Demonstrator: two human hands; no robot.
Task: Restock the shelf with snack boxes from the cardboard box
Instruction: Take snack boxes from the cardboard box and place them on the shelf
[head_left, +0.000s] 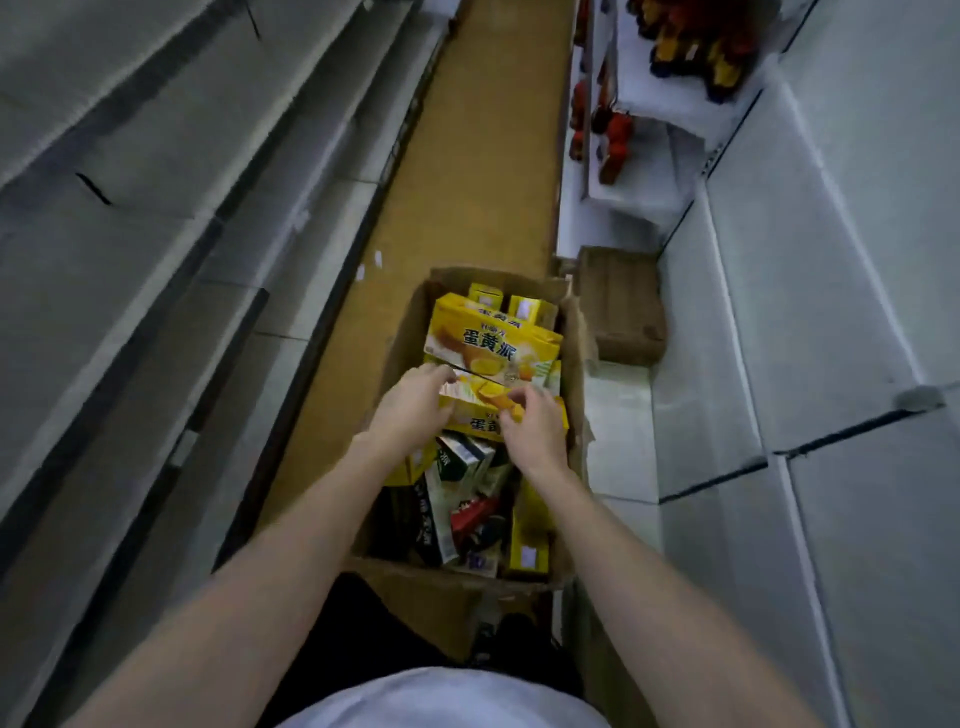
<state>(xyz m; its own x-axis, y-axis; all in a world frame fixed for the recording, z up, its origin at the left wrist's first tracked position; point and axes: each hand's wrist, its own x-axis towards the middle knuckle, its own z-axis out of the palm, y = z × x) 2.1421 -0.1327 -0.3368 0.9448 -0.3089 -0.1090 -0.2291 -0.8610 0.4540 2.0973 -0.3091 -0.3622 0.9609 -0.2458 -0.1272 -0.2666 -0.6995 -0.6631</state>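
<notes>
Both hands were down inside the cardboard box (574, 332), which sat on the floor between the shelves. Left hand (410, 402) had its fingers curled over the near-left edge of a yellow snack box (467, 410), and right hand (530, 428) pinched the same box at its right side, so the two were clamped on one carton from opposite ends. Just beyond the fingertips lay a second yellow box (493, 335), tilted and seemingly touching the held one.

The main risk I judged was dragging: lifting the held box could catch the carton beyond it and tip that one sideways. Below the wrists, nearer the body, dark and green cartons (457, 483) stood jumbled at angles; a dropped box would likely wedge among them. The right hand's pinch looked shallow, mostly fingertips, so the carton could twist out if the left hand let go early. Motion blur hid how deep either grip went. White shelves (831, 364) to the right of the right hand looked bare nearby, so placement seemed the lesser worry.
</notes>
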